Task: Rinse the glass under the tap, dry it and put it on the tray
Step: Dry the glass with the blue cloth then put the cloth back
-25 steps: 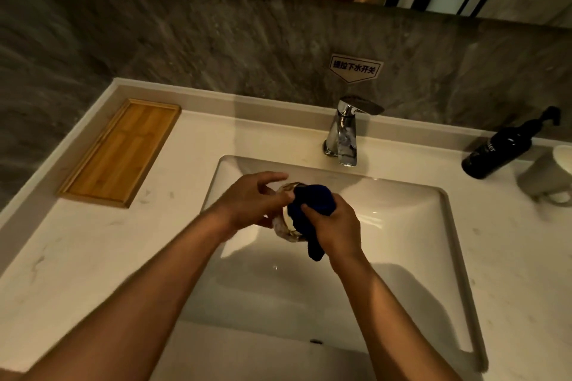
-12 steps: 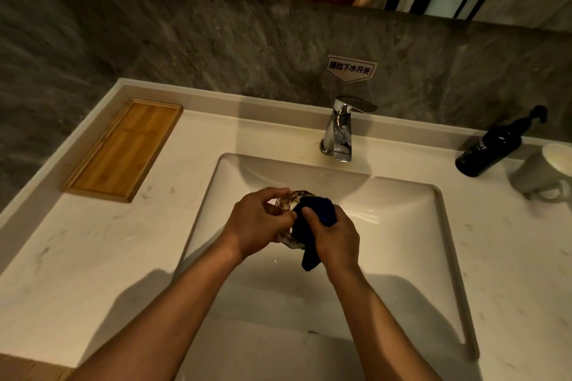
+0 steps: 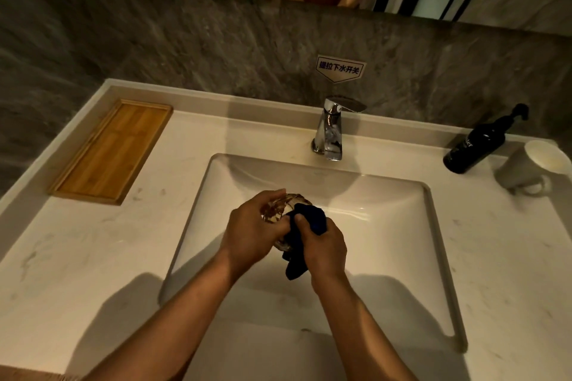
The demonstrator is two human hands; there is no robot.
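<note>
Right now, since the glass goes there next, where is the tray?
In the head view the wooden tray lies on the counter at far left, by the back wall, left of the sink.

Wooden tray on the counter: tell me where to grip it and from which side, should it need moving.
Grip the wooden tray by its raised rim at the near short end, coming in from the front with the left hand once it lets go of the glass. It lies flat, long and narrow, with its far end close to the backsplash, so the near end looks the most open to reach.
</note>
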